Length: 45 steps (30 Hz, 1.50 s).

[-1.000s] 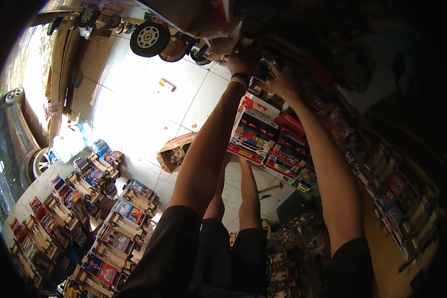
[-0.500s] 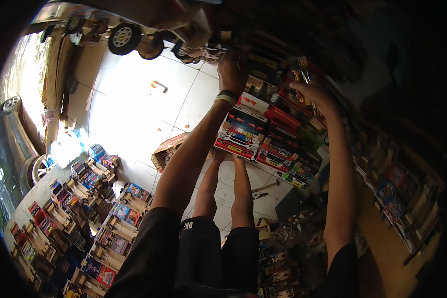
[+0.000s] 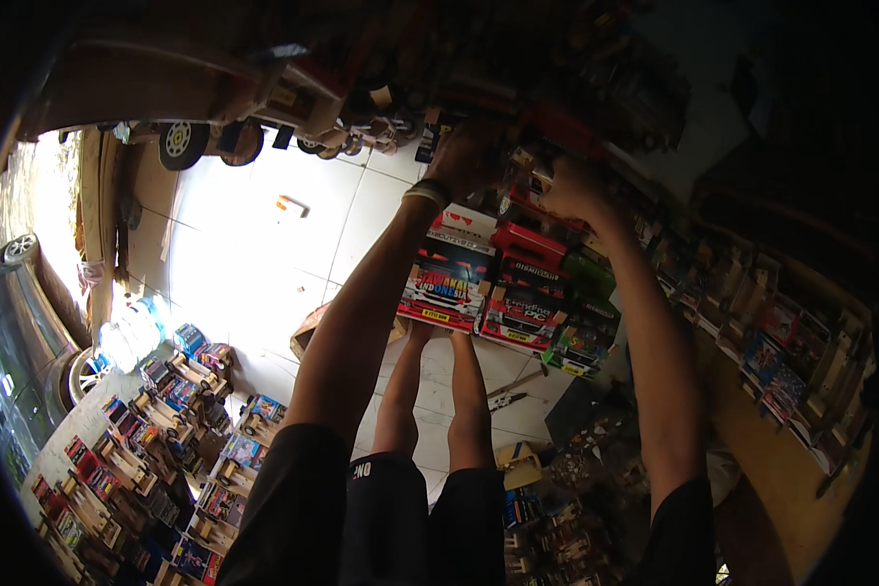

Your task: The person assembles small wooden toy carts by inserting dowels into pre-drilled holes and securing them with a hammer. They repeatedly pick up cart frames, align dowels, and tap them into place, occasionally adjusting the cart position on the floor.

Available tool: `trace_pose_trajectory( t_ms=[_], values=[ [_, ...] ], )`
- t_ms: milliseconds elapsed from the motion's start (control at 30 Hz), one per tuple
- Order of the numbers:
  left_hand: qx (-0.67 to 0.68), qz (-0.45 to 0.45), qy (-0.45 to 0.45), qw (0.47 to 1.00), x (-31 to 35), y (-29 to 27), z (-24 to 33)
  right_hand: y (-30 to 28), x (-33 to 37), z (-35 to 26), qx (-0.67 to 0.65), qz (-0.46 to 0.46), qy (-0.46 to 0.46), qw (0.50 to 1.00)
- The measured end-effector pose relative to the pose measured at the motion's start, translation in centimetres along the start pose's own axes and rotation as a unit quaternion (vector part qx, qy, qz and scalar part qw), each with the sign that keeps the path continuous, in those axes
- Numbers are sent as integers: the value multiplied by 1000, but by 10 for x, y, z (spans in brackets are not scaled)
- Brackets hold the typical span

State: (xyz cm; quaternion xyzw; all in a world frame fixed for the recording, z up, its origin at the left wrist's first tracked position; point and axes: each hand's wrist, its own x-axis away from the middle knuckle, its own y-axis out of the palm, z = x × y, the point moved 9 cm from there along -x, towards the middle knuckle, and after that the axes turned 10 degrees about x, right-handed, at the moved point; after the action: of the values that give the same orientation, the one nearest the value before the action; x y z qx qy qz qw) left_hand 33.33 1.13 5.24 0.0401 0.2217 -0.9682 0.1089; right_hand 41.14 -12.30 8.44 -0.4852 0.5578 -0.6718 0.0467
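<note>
My left hand reaches up into deep shadow against a dark toy vehicle beyond the row of toy buses; its fingers are lost in the dark. My right hand is beside it with curled fingers, over small wooden and red toy parts; what it grips is too dark to make out. Just below my hands stand a white-and-red toy bus, a red toy bus and a green toy bus, fronts facing me.
Rows of wooden toy trucks stand at the lower left, others at the right. A hammer and pliers lie on the tiled floor. A black-wheeled toy is at the upper left. A car stands outside.
My right hand has moved left and slightly down, closer to my left hand. The shiny metal item seen at its fingers before no longer shows clearly. The whole view has shifted somewhat.
</note>
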Motion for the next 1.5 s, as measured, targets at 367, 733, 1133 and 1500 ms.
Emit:
trace_pose_trajectory(
  t_ms=[367, 733, 1133, 1500],
  values=[
    [17, -4, 13, 1000, -4, 1, 0, 5, -9, -3, 50, -63, 45, 996],
    [5, -47, -36, 998, -6, 12, -18, -3, 5, 1, -58, -24, 67, 996],
    [-35, -40, 9, 999, -11, 8, -4, 12, -17, -1, -125, 16, 67, 990],
    [-26, -41, -4, 999, -13, 8, -2, 11, -19, 3, -103, 49, 69, 991]
  ],
)
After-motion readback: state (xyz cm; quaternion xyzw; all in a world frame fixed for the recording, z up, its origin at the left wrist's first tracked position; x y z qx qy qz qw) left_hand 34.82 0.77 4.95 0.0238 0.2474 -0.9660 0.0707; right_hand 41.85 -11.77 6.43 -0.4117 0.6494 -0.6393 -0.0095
